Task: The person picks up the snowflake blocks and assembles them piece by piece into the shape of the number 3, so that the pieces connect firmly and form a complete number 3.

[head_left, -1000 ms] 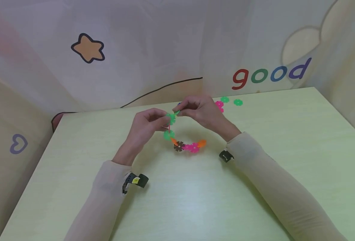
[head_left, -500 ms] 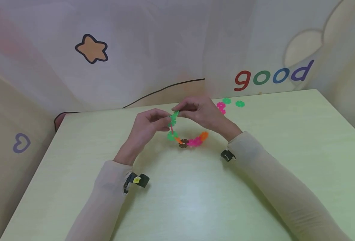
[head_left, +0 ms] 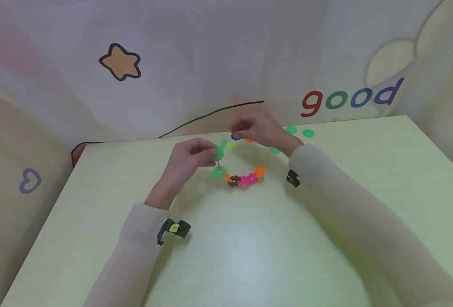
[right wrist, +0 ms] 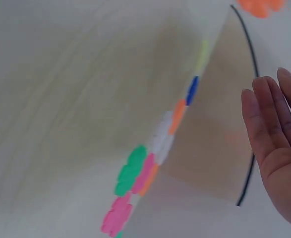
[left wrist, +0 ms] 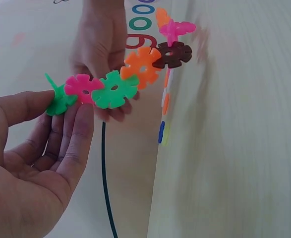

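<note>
A curved chain of interlocking plastic flower discs hangs above the table, with green, pink, orange and brown pieces slotted edge to edge. My left hand (head_left: pixel 190 160) pinches a green disc (left wrist: pixel 62 100) at its upper end between thumb and fingers. Beyond it in the left wrist view come a pink disc (left wrist: pixel 84 88), a green disc (left wrist: pixel 114 89), an orange disc (left wrist: pixel 141 68) and a brown disc (left wrist: pixel 173 54). Pink and orange pieces form the far end. My right hand (head_left: pixel 262 127) is apart from the chain, over the table's back edge, fingers loosely bent and holding nothing.
Loose flower discs lie along the back of the table (head_left: pixel 226 238), among them a blue disc (right wrist: pixel 192 91), a yellow disc (head_left: pixel 231 145) and a green disc (right wrist: pixel 130 171). A printed cloth backdrop (head_left: pixel 196 64) rises right behind that edge.
My right hand has let go of the green disc at the chain's upper end and moved back and right towards the loose discs. The left hand keeps its pinch, nearly still.
</note>
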Available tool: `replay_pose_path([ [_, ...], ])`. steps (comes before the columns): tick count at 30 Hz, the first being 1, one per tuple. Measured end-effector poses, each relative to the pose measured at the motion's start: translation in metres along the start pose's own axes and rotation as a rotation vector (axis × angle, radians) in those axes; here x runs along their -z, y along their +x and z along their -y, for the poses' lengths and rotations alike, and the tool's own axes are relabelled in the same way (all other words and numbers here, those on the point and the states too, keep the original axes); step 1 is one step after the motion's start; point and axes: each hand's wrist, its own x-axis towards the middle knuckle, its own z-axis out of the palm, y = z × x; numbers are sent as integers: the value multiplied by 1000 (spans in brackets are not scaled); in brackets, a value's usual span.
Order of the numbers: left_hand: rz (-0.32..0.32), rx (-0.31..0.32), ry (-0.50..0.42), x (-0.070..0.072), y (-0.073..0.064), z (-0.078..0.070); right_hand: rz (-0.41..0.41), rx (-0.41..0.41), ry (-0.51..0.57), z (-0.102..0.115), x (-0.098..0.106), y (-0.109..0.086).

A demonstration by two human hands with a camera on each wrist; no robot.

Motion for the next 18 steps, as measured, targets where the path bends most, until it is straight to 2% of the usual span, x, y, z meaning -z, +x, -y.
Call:
replay_pose_path([
  [6, -20, 11, -26, 1, 1, 0, 61, -2, 15, -16, -8, 14],
  [18, -27, 32, -40, 2, 0, -1, 148, 30, -132, -33, -19, 33],
])
